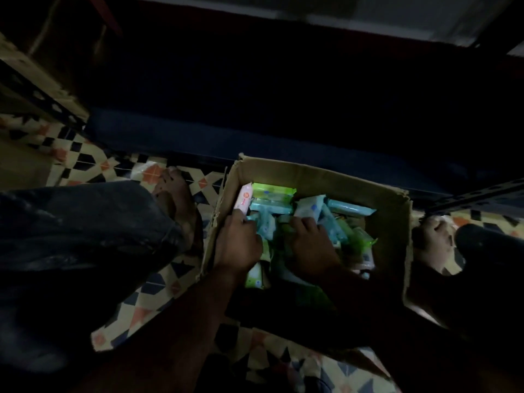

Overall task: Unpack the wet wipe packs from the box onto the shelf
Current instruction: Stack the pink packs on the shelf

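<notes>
In box (392, 219): left hand (236, 245), right hand (310, 245) gripping wipe packs (272, 198).

Very dim, blurred wide-angle view (deep shadow above), brightest inside the box (312, 177).

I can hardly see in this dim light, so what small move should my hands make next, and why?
Probably lift out what you hold: the left hand grips the pink wipe pack at the brown cardboard box wall, and the right hand is curled on the white-blue pack.
</notes>
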